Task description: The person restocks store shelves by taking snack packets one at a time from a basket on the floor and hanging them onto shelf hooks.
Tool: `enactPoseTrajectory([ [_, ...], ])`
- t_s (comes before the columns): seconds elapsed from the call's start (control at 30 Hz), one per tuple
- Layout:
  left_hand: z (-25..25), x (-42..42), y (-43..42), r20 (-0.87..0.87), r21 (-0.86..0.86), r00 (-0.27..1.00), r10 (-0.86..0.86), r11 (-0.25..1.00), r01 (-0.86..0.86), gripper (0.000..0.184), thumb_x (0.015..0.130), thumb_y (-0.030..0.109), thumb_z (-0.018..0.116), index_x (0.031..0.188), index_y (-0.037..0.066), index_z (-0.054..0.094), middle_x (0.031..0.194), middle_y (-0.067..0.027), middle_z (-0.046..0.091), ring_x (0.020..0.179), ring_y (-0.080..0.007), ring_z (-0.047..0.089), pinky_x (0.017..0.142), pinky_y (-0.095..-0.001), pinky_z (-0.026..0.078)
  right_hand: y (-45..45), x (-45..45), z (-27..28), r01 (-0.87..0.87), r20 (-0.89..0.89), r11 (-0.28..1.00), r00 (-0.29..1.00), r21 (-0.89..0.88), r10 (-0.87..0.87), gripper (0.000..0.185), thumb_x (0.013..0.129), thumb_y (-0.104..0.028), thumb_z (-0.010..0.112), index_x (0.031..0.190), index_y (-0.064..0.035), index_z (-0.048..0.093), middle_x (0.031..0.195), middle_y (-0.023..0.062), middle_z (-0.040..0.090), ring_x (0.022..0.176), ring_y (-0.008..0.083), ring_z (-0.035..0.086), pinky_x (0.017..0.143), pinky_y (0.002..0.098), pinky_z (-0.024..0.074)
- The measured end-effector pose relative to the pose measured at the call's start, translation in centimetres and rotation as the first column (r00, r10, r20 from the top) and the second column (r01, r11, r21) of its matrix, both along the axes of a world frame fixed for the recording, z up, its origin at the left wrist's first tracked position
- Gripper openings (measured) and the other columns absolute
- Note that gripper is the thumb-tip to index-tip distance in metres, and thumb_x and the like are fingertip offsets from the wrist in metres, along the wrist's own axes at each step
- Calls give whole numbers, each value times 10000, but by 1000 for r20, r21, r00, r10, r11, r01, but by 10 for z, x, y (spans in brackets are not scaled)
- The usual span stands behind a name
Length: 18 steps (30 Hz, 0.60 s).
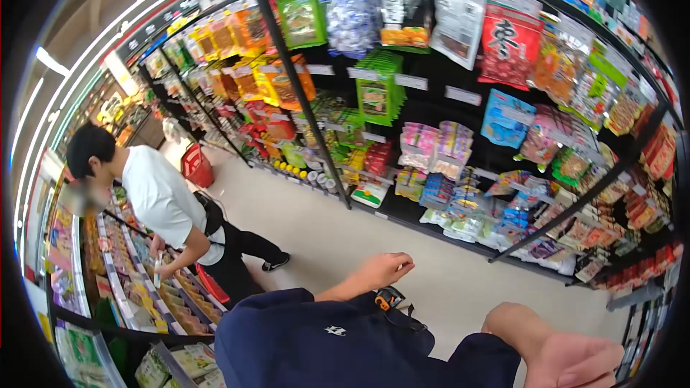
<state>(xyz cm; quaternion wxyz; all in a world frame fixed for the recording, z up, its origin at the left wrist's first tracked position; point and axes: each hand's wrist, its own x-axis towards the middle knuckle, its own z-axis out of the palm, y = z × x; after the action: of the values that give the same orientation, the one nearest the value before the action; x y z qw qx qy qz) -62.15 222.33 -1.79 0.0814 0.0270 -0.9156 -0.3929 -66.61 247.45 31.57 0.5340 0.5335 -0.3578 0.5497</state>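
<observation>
My left hand (389, 269) is held out in front of my waist with its fingers curled in, and nothing shows in it. Near the lower right edge, my right hand (578, 361) is raised close to the camera on a bent arm, closed in a fist with no object visible. Neither hand touches the goods. Just below my left hand, a black device with orange parts (389, 299) and a strap hangs at my waist against my navy shirt (309, 338).
A tall black rack (309, 111) of hanging snack bags lines the aisle ahead, including a red bag (509, 44). At left, a person in a white shirt (162, 194) leans over sloping bins (129, 273). A red basket (196, 166) stands on the pale floor (323, 233).
</observation>
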Motion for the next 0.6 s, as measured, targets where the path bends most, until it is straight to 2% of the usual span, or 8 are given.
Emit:
enactPoseTrajectory([
  [0.07,-4,17,-22,-22,-44,1000,-6,999,5,156,909,225,608,902,74,644,805,-99,670,716,-304,647,642,-386,513,-19,-6,0,-235,-155,964,955,124,253,210,888,-313,615,901,-150,483,633,-80,454,518,66,407,537,198,389],
  [0.13,-5,39,-47,-25,-17,999,27,999,-28,156,909,219,606,903,69,645,805,-103,665,718,-305,643,646,-386,511,-53,1,5,-357,-227,911,889,205,399,185,899,-286,604,864,-143,492,621,-75,448,517,67,397,533,187,382],
  [0.27,-3,93,-107,-18,-28,997,77,997,-77,163,912,213,597,913,58,644,827,-114,659,737,-313,638,662,-386,508,-134,34,14,-202,2,956,979,214,206,98,930,-209,535,869,-137,510,618,-77,471,458,46,419,497,173,388],
  [0.3,-4,106,-121,1,-13,994,106,994,-106,167,918,216,587,918,59,643,836,-116,659,742,-319,637,663,-392,509,-152,33,8,-390,-99,906,907,164,409,69,918,-176,540,881,-130,505,614,-75,484,454,49,439,493,175,400],
  [0.37,-5,134,-148,49,-15,987,156,988,-155,172,921,221,583,920,60,643,845,-114,660,746,-319,638,664,-396,510,-187,44,5,-574,-193,807,784,139,591,52,907,-144,546,894,-123,500,610,-74,497,450,52,460,490,177,413],
  [0.47,-17,164,-188,74,-45,973,220,975,-217,176,923,228,577,925,64,642,862,-115,662,756,-319,639,660,-409,511,-250,68,20,-679,-156,731,716,70,681,66,895,-114,547,901,-117,481,616,-74,514,463,55,499,516,169,446],
  [0.57,-31,191,-221,53,-62,964,262,964,-259,172,915,225,581,923,64,639,854,-120,658,759,-325,637,654,-414,511,-294,83,21,-719,-119,688,678,99,725,99,875,-90,554,898,-121,463,611,-74,518,482,65,537,536,179,469],
  [0.6,-33,197,-229,54,-64,959,277,960,-274,172,915,225,581,923,64,639,854,-120,658,759,-325,637,654,-414,511,-309,90,23,-749,-115,662,656,27,746,110,867,-88,558,891,-128,459,607,-71,524,490,67,549,540,191,477],
])
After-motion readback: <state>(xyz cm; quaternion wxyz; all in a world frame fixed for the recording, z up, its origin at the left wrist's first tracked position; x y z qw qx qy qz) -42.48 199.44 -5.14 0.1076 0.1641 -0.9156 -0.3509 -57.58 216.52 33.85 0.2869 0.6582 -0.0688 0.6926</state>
